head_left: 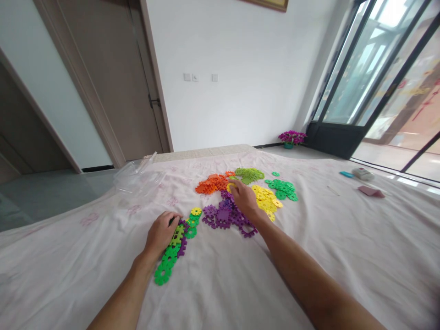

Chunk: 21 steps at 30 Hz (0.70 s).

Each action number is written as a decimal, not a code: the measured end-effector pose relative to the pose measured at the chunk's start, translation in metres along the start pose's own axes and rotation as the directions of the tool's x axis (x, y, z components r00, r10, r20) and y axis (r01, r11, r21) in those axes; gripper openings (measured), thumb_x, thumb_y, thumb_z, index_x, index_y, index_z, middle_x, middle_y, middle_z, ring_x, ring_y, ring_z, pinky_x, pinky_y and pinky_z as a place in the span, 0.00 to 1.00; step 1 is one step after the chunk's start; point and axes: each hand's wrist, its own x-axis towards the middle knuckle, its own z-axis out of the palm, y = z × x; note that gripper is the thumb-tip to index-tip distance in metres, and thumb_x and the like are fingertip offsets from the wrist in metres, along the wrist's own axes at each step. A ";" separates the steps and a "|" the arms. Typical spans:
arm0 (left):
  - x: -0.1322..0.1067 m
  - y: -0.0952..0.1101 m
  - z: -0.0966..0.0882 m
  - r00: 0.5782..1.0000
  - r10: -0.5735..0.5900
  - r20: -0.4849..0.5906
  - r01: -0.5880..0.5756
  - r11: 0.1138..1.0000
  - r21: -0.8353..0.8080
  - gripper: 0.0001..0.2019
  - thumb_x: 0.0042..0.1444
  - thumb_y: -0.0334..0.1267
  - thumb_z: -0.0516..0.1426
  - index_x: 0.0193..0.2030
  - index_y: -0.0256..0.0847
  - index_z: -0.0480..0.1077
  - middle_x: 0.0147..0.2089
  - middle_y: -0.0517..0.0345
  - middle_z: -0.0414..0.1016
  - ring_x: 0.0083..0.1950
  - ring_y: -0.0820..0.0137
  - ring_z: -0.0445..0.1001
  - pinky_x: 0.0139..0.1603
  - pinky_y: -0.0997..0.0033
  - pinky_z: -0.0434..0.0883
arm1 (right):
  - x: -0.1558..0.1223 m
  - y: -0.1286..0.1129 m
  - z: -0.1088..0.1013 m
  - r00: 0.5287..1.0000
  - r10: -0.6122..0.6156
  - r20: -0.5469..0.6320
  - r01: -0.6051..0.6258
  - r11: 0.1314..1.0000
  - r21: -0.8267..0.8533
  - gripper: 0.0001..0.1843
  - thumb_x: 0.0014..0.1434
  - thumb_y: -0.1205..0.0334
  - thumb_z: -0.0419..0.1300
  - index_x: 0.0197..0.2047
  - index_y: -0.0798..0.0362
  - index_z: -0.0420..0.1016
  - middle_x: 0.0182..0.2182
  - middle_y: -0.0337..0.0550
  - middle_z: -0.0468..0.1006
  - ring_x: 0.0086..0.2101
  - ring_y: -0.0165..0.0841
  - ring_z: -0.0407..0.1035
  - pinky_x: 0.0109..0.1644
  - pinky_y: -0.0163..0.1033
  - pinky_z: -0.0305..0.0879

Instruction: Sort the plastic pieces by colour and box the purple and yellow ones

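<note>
Left of the purple pile (pixel 224 216), I see my left hand (pixel 161 233) curled on the linked strip (pixel 168 258), whether gripping I can't tell; its long axis slants away rightward, yellow disc (pixel 196 211) at the far end. Over that pile, my right hand (pixel 244 199) pinches a yellow piece (pixel 230 187).

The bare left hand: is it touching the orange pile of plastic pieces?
No, the left hand touches the strip of green and purple plastic pieces, apart from the orange pile.

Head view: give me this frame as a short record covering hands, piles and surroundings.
left hand: touching a strip of green, lime and purple pieces
right hand: over the purple pile, yellow disc at its fingertips, grip unclear
other piles: orange pile, lime pile, green pile, yellow pile
surface: pale flowered sheet
left side: clear plastic
background: purple flowers
</note>
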 end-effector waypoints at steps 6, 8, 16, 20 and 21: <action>0.000 -0.001 0.001 1.000 0.014 -0.011 -0.014 1.000 0.018 0.15 0.62 0.42 0.48 0.41 0.46 0.76 0.47 0.57 0.78 0.50 0.65 0.75 0.54 0.67 0.68 | 0.016 0.050 -0.026 0.958 0.146 -0.249 -0.199 0.958 -0.204 0.18 0.66 0.60 0.49 0.50 0.50 0.78 0.48 0.48 0.78 0.47 0.43 0.68 0.52 0.46 0.62; 0.000 0.000 0.001 0.999 0.037 -0.005 -0.037 0.999 0.021 0.15 0.63 0.43 0.48 0.43 0.46 0.76 0.49 0.57 0.78 0.52 0.66 0.75 0.56 0.67 0.68 | 0.016 0.048 -0.023 0.963 0.088 -0.253 -0.140 0.970 -0.198 0.17 0.65 0.63 0.50 0.49 0.51 0.78 0.48 0.49 0.77 0.48 0.43 0.67 0.54 0.47 0.60; -0.001 0.009 0.002 0.962 0.215 0.165 -0.222 0.975 0.020 0.19 0.64 0.49 0.49 0.56 0.50 0.74 0.61 0.59 0.73 0.65 0.62 0.66 0.69 0.57 0.57 | -0.020 -0.031 0.023 0.902 -0.385 0.196 0.396 0.918 -0.019 0.17 0.66 0.63 0.54 0.57 0.50 0.73 0.55 0.46 0.74 0.55 0.40 0.63 0.61 0.47 0.57; -0.002 0.014 0.003 0.942 0.250 0.224 -0.265 0.963 0.043 0.20 0.65 0.49 0.50 0.59 0.52 0.72 0.63 0.60 0.71 0.68 0.59 0.63 0.70 0.52 0.54 | -0.044 -0.053 0.043 0.784 -0.515 0.348 0.553 0.833 -0.013 0.26 0.66 0.59 0.54 0.66 0.52 0.62 0.64 0.48 0.64 0.64 0.42 0.53 0.67 0.49 0.50; -0.002 0.015 0.003 0.940 0.251 0.232 -0.269 0.962 0.045 0.20 0.64 0.48 0.50 0.59 0.52 0.71 0.63 0.59 0.71 0.68 0.59 0.63 0.70 0.52 0.54 | -0.047 -0.055 0.046 0.765 -0.529 0.368 0.574 0.819 -0.014 0.26 0.67 0.58 0.55 0.66 0.52 0.61 0.64 0.48 0.64 0.65 0.42 0.51 0.67 0.49 0.48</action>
